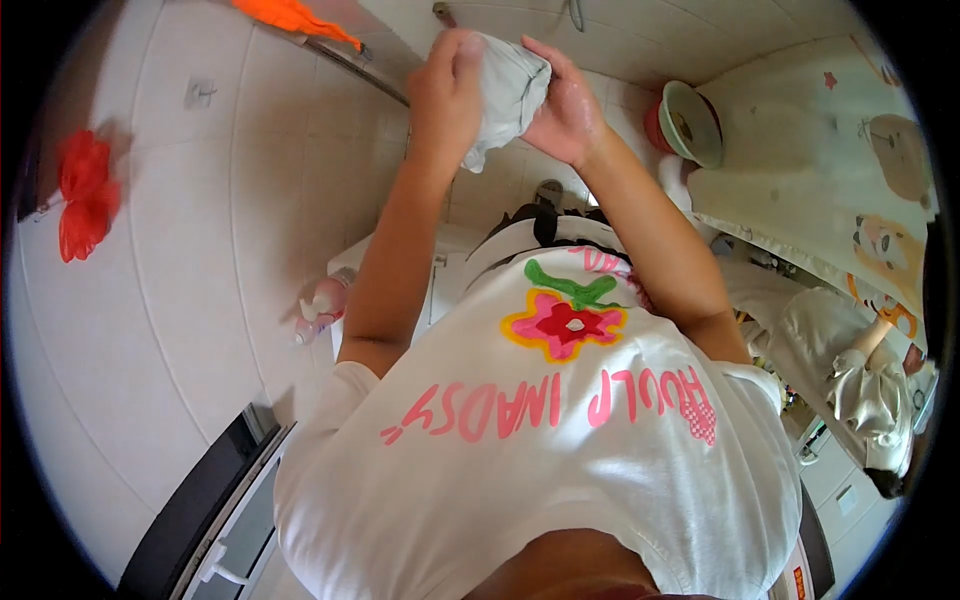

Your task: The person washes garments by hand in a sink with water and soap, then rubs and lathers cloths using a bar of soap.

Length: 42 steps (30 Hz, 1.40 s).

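A crumpled pale grey-white cloth (508,88) is bunched between my two hands, at the top of the head view. My left hand (447,95) has its fingers curled round the cloth's left side, with the thumb at the top. On the other side my right hand (566,110) holds the cloth's right edge, its palm partly showing and some fingers hidden behind the fabric. A loose corner of the cloth hangs below, between the wrists. Both forearms reach forward, away from my white printed shirt (560,400).
A red plastic bag (85,195) hangs on the tiled left wall, and an orange cloth (300,20) hangs higher up. Pink bottles (325,305) stand to the left. Basins (692,122) and a cartoon-print curtain (830,170) are at the right. A mirrored surface shows a person.
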Each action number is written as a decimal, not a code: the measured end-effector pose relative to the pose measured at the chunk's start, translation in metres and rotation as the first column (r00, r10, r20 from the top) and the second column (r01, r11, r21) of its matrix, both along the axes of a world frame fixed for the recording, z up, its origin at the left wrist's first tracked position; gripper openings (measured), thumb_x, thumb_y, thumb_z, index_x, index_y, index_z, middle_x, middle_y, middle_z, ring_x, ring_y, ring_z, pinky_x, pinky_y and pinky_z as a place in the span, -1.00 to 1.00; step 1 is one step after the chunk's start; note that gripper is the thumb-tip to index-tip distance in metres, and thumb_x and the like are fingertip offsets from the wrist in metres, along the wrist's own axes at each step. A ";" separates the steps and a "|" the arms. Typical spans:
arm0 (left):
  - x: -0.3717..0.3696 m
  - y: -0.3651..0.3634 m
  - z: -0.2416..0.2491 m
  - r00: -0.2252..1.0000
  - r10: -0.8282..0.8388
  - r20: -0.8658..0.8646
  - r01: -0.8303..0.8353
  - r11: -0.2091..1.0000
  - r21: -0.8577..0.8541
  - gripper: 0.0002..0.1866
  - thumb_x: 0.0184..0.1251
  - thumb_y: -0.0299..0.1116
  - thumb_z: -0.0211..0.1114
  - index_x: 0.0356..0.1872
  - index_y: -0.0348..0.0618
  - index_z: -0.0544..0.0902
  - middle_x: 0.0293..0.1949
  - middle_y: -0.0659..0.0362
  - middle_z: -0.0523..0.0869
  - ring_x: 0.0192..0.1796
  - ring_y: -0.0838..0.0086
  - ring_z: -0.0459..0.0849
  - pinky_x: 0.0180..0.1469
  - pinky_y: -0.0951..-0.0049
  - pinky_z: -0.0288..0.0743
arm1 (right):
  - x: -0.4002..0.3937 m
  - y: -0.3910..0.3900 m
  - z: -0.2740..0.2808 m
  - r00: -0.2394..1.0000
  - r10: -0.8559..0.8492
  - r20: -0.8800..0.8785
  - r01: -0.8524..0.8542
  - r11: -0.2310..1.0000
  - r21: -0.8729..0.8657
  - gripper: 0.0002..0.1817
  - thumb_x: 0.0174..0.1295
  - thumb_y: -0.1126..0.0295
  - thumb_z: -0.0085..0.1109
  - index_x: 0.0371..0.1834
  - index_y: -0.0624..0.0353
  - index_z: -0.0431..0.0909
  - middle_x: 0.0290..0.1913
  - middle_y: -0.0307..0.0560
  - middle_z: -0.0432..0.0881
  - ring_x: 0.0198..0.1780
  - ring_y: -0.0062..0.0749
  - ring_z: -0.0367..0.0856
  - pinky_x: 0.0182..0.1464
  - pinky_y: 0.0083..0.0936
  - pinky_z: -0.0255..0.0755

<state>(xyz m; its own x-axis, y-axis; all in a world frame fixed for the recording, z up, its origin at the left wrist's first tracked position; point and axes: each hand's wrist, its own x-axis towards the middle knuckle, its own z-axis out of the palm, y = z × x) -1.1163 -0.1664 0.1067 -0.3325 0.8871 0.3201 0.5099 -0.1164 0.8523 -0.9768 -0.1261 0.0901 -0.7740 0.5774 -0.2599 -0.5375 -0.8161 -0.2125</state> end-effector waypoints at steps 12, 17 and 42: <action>0.003 -0.002 -0.016 0.603 -0.081 0.793 0.197 0.979 -0.050 -0.78 0.40 -0.31 0.24 -0.09 -0.23 0.54 -0.15 0.18 0.66 -0.14 0.48 0.63 -0.08 0.43 0.54 | 0.001 -0.006 -0.001 0.917 -0.133 0.375 0.090 0.988 0.128 -0.65 0.45 0.17 -0.05 0.08 0.19 0.50 0.04 -0.06 0.65 0.06 -0.31 0.65 0.14 -0.31 0.53; 0.006 -0.005 -0.004 0.457 -0.118 0.882 0.288 0.957 -0.021 -0.67 0.24 -0.40 0.37 -0.02 -0.25 0.55 -0.15 0.13 0.68 -0.13 0.42 0.69 -0.12 0.39 0.62 | 0.002 -0.012 0.009 0.921 -0.013 0.390 0.012 1.000 0.004 -0.69 0.45 0.22 -0.07 0.05 0.18 0.50 0.02 -0.11 0.63 0.02 -0.35 0.64 0.11 -0.34 0.54; 0.018 -0.012 -0.029 -0.623 -0.262 0.737 0.275 0.809 0.520 -0.57 0.56 -0.12 -0.10 0.29 -0.06 0.43 0.34 0.10 0.45 0.41 0.26 0.35 0.48 0.10 0.09 | -0.018 0.011 0.039 0.374 -0.928 -0.003 -0.838 -0.339 0.427 -0.50 0.38 0.31 0.04 0.31 0.35 0.28 0.32 0.26 0.36 0.38 0.08 0.32 0.49 -0.02 0.04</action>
<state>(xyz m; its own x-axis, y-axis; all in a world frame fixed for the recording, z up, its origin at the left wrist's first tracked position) -1.0982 -0.1784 0.0775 0.2162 0.9733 0.0776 -0.9740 0.2205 -0.0525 -0.9948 -0.1147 0.1292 -0.6698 0.5631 0.4841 0.5676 0.8085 -0.1551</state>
